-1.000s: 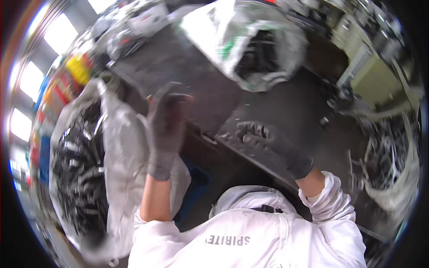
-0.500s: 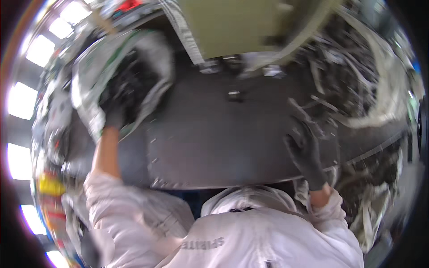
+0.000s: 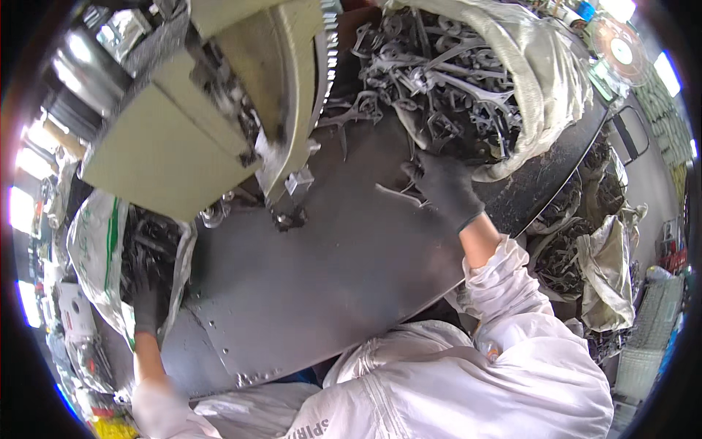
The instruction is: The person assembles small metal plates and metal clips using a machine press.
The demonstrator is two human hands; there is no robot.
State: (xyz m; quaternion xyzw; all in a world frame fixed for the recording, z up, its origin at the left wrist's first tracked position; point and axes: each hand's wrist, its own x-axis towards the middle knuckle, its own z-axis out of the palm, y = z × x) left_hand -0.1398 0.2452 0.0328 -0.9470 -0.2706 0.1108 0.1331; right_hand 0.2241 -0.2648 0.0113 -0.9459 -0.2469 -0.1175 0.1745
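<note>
Currently, the right hand [image 3: 446, 189] is resting by the near edge of a heap of grey branched metal parts [image 3: 468, 77], which is spilling from a large pale sack [image 3: 545, 80] onto the desk [image 3: 307, 278]. Heap is lying just beyond the fingertips, away from the body; right hand being far the nearer. One slender part is pointing from the heap towards those fingers, long axis running roughly away from the person. A thin pale strip [image 3: 397, 193] is lying just left of the hand, roughly crosswise. Right fingers are looking half curled; cannot tell whether they are gripping. Left hand [image 3: 148, 304] is reaching into a green-marked sack [image 3: 95, 245] among dark parts [image 3: 150, 245]; its grip is not showing.

Versus half a second ago: the view is facing further right, the olive machine [image 3: 164, 146] is now sitting upper left, and the right hand is lying closer to the heap.
</note>
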